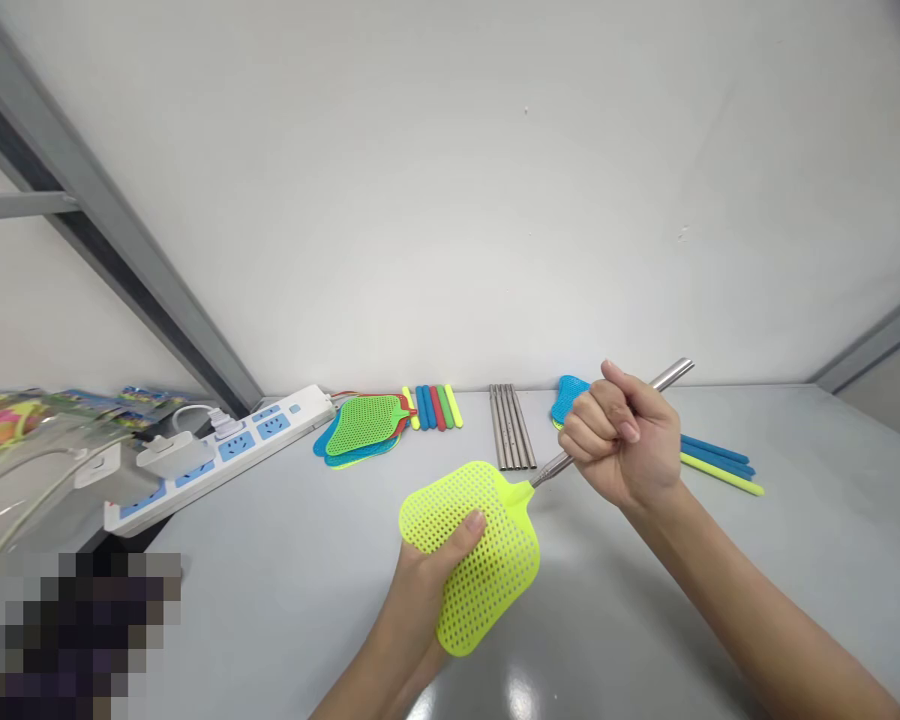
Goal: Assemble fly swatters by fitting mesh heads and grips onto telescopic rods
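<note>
My left hand [435, 575] grips a yellow perforated fly swatter head [495, 570], thumb on its upper face and fingers hidden beneath. From the head's neck a metal rod [671, 375] runs up to the right. Around the rod my right hand [622, 435] is closed in a fist. Beyond the hands, several loose metal rods [511, 428] lie side by side on the table. Behind my right hand, finished-looking swatters show a blue head [570, 395] and coloured handles, blue [720, 455] and yellow [724, 472]; my fist hides their middles.
Left of the rods lie several coloured handle sleeves [433, 408] and a pile of swatter heads [367, 425], green on top. A white power strip [225, 460] with plugs stands at the left, near plastic-wrapped packages [15, 430]. A white wall [495, 200] bounds the grey table [270, 580].
</note>
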Tool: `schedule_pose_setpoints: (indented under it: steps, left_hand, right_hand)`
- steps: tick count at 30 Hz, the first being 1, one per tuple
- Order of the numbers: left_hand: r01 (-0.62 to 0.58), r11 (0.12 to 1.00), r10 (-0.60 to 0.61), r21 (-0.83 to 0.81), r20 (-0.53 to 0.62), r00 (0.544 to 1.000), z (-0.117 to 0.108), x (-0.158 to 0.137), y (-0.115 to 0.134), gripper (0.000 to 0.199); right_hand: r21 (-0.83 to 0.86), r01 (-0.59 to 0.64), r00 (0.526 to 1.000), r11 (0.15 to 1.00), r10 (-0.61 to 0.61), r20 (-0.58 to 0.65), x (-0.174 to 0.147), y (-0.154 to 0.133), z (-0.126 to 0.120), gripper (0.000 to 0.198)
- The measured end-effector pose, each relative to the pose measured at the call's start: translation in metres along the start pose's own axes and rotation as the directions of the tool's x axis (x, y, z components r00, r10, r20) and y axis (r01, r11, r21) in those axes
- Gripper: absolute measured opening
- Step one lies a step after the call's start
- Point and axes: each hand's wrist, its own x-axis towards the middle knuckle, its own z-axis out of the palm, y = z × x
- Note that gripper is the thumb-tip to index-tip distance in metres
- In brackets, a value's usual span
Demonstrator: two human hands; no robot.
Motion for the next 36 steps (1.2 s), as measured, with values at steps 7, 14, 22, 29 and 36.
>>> schedule_pose_setpoints:
  steps: [7,14,22,29,36]
  left_hand:
    - [-0.171,0.985,0.172,0.017,-0.158,0.972,0.008,-0.003,-0.007,0.047]
    - [-0.245,0.958,0.280,0.148,-0.299,0.912,0.006,-0.002,-0.009,0.035]
    - [-0.324,0.917,0.389,0.232,-0.343,0.855,0.006,0.000,-0.013,0.028]
    - [-0.375,0.872,0.472,0.313,-0.340,0.813,0.004,0.001,-0.016,0.026]
    - [-0.385,0.877,0.463,0.287,-0.291,0.837,0.001,0.000,-0.012,0.027]
  right_hand:
    - [0.055,-0.003,1.000,0.998,0.002,0.023,0.003,0.003,-0.002,0.045]
    - [0.113,-0.005,1.000,0.994,0.002,0.028,0.006,0.008,-0.006,0.043]
    - [0.129,0.000,1.000,0.992,-0.002,0.021,0.007,0.011,-0.007,0.043]
    - [0.141,0.006,1.000,0.990,-0.008,0.013,0.007,0.013,-0.004,0.043]
    - [0.154,-0.012,1.000,0.988,0.012,0.003,0.008,0.011,-0.007,0.041]
